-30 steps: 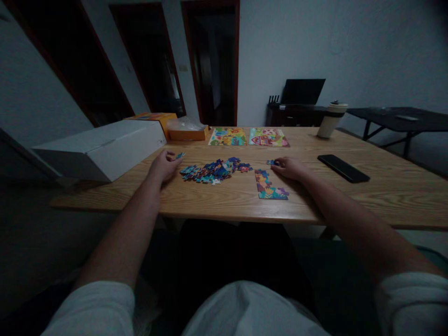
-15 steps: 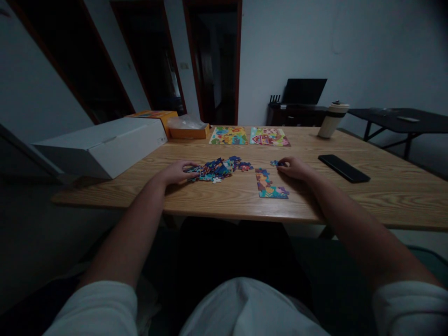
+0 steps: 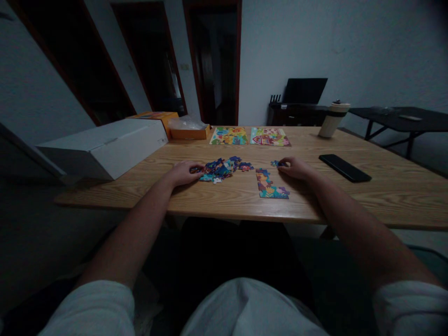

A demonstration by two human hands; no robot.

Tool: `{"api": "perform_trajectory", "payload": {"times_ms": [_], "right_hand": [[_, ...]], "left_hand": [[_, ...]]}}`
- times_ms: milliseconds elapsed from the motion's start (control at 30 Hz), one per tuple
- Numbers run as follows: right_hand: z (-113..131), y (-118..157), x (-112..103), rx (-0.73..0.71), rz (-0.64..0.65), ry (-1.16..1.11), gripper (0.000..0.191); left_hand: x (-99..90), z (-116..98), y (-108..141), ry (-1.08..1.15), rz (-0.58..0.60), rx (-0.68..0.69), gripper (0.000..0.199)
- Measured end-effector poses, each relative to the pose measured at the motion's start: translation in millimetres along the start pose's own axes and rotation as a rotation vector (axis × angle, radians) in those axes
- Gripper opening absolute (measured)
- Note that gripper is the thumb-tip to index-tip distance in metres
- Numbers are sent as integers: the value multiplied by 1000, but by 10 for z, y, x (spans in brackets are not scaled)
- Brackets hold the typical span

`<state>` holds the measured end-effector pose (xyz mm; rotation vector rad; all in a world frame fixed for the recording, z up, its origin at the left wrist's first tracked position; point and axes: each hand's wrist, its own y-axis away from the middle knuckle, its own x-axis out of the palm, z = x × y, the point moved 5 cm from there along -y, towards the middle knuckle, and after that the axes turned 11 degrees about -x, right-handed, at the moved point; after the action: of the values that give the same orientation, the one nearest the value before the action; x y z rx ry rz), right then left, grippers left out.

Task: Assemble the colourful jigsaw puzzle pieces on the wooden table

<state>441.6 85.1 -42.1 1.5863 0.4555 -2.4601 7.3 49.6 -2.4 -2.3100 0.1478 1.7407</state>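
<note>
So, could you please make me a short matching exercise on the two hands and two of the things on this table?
Column one
1. Left hand
2. Right hand
3. Smartphone
4. Joined jigsaw section

Column two
A. Roughly L-shaped and multicoloured, near the front edge of the wooden table
B. At the left end of the heap of loose jigsaw pieces
C. At a small blue jigsaw piece
D. Black, lying flat

Right pairs: 1-B, 2-C, 3-D, 4-A

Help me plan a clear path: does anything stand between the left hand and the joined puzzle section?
Yes: the pile of loose pieces lies between the left hand and the joined section. Past the pile, nothing visible blocks the gap.
</note>
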Motion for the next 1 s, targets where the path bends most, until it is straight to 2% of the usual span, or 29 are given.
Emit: {"api": "perform_trajectory", "payload": {"times_ms": [300,433,533,667,733,1000], "right_hand": [[8,21,-16,9,4,-14,37],[35,35,-34,25,12,-10,38],[50,44,-43,42,17,-10,39],[62,52,-50,51,20,-1,38],[63,50,-50,37,16,6,38],[-1,11,-12,14,26,16,38]], "left_hand": [[-21,161,-53,-70,-87,-129,43],[-12,128,-39,-175,-137,-210,41],[9,-18,-23,-163,-200,-146,43],[94,-197,-35,-102,-130,-26,50],[113,-224,-50,-69,-103,-10,48],[45,-231,-34,23,-159,-26,38]]}}
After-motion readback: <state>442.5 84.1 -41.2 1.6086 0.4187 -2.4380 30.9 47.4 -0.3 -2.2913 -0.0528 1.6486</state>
